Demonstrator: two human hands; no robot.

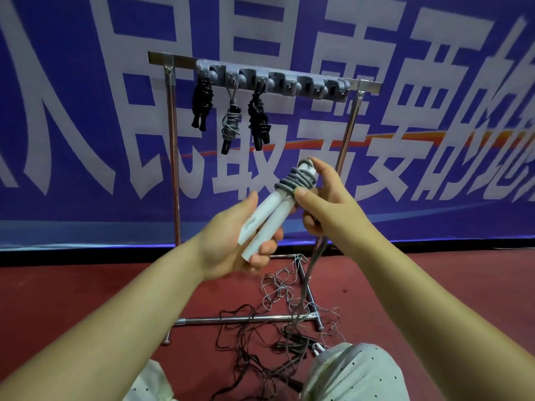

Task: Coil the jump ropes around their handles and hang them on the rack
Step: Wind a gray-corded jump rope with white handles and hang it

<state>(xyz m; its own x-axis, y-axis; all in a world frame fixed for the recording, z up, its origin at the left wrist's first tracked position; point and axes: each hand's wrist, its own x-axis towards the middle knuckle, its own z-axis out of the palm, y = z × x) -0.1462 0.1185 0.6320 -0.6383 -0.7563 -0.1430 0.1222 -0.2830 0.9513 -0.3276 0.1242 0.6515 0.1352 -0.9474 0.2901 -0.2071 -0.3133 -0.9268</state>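
My left hand (231,241) grips the lower ends of two white jump-rope handles (267,218) held side by side. A grey rope (295,180) is wound in a few turns around their upper part. My right hand (324,201) pinches the rope at the coil, thumb on the wraps, and the loose rest of the rope (314,261) hangs from it to the floor. Behind stands a metal rack (173,140) with a grey hook bar (275,79). Three coiled ropes hang on its left hooks: black (201,102), grey (230,123), black (258,120).
Loose black and grey ropes (260,328) lie tangled on the red floor around the rack's base bar (231,320). The hooks on the right of the bar hold nothing. A blue banner with white characters (405,111) fills the background. My knees in dotted fabric (356,374) are at the bottom.
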